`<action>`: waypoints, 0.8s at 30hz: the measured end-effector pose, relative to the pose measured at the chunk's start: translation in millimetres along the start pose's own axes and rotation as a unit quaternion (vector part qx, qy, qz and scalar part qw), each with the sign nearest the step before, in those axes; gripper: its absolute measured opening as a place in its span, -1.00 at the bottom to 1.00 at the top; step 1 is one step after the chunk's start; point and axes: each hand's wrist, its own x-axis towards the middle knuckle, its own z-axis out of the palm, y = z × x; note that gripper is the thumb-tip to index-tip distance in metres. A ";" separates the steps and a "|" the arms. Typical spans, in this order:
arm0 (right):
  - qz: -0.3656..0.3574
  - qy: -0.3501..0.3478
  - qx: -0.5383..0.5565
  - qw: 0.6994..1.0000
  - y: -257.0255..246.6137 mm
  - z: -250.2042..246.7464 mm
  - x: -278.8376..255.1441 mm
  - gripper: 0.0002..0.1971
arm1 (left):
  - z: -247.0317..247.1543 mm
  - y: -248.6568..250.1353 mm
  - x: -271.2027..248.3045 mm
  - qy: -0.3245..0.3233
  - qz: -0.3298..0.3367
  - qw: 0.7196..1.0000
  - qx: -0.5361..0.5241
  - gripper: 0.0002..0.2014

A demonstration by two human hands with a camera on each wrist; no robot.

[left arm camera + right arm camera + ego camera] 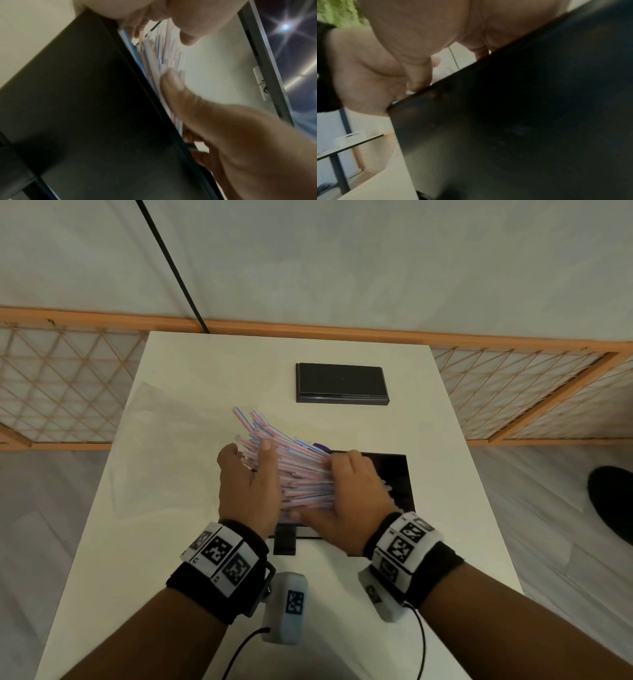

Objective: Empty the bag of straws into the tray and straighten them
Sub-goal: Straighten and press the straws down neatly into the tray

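A thick bundle of pink, blue and white striped straws point(298, 474) lies slantwise over the left part of the near black tray point(399, 481), its far ends fanned out past the tray's left rim. My left hand point(250, 460) grips the bundle's left side, thumb on top. My right hand point(329, 484) curls over the bundle's right side inside the tray. In the left wrist view my left thumb point(173, 86) presses the straws point(163, 56) above the tray's dark wall point(85, 108). The right wrist view shows mostly that wall point(505, 121) and my palm point(419, 40). The clear bag point(161, 440) lies flat at the left.
A second black tray-like slab point(342, 383) sits further back on the white table point(222, 364). A small purple piece point(320, 446) shows behind the straws. An orange-framed lattice fence point(61, 385) runs behind and beside the table. A dark object point(613, 501) lies on the floor at right.
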 end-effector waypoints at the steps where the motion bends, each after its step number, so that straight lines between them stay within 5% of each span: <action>1: 0.026 -0.019 -0.027 0.999 7.4 -3.8 -1.0 -0.13 | -0.8 -0.9 0.4 -0.007 -0.015 1.000 -0.022 -0.27; 6: 0.082 -0.095 -0.059 0.990 30.9 -2.2 0.1 0.08 | -1.7 -3.0 -2.9 -0.028 -0.022 0.996 -0.080 -0.31; 11: 0.076 -0.099 -0.025 0.992 21.6 3.2 5.0 0.03 | -0.4 -0.6 -6.1 -0.029 0.004 0.996 -0.083 -0.65; 17: 0.110 -0.078 -0.015 0.991 19.6 6.2 7.5 -0.02 | -8.8 3.4 -4.9 0.005 0.001 0.983 -0.182 -0.22; 24: 0.080 -0.107 -0.101 0.986 9.2 0.3 7.2 -0.07 | -12.1 19.5 12.4 0.005 -0.007 0.976 -0.215 -0.30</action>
